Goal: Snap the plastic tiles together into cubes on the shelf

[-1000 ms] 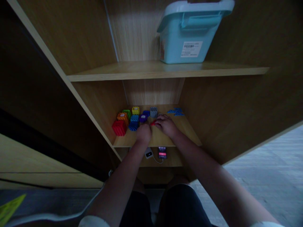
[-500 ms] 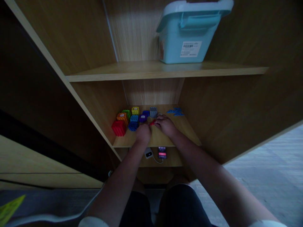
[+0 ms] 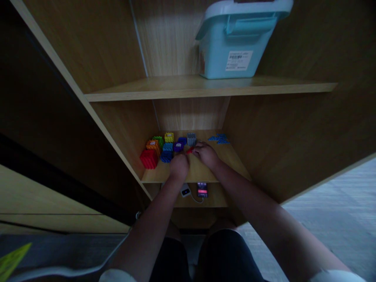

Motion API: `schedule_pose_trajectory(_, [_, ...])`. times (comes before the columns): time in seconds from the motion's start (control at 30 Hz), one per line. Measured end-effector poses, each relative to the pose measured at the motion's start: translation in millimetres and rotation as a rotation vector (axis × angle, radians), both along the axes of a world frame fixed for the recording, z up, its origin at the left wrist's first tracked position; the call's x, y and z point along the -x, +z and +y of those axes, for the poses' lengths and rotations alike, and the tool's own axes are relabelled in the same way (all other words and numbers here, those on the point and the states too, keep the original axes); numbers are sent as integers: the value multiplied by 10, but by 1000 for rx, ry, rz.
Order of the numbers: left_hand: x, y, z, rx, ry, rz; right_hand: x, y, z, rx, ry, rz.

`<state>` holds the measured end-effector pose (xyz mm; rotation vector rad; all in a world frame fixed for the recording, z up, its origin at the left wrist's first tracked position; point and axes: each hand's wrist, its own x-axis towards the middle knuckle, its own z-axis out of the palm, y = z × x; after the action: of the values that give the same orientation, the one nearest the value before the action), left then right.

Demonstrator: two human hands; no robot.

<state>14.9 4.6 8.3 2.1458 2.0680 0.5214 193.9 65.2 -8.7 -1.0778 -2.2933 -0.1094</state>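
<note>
Between my two hands, just above the middle shelf, is a small red piece (image 3: 189, 150), too small to make out its kind. My right hand (image 3: 205, 152) pinches its right end. At its left end my left hand (image 3: 179, 164) is closed, fingertips against the piece and mostly hidden by the back of the hand. Left of my hands stand ridged plastic blocks: red (image 3: 149, 159), orange (image 3: 153, 145), green (image 3: 159, 140), yellow (image 3: 169, 137), light blue (image 3: 168, 147), dark blue (image 3: 166, 156) and purple (image 3: 178, 147). Behind my hands stands a grey ridged block (image 3: 191, 139).
Flat blue pieces (image 3: 219, 138) lie loose at the shelf's back right. A lidded light-blue bin (image 3: 229, 47) stands on the upper shelf (image 3: 164, 88). Below, a lit phone (image 3: 202, 190) is cabled to a white device (image 3: 185, 191). Cabinet walls (image 3: 117, 129) flank the shelves.
Both hands stay close together around the red piece, which has tilted or shifted slightly. The whole view has slid a little to the right; the blocks stand as before.
</note>
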Motion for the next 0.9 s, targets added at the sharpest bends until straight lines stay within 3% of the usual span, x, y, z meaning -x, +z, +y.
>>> schedule_pose_trajectory(0.9, [7,-14,-2,-15,-12,24,9,-21,-7,79,-22,86])
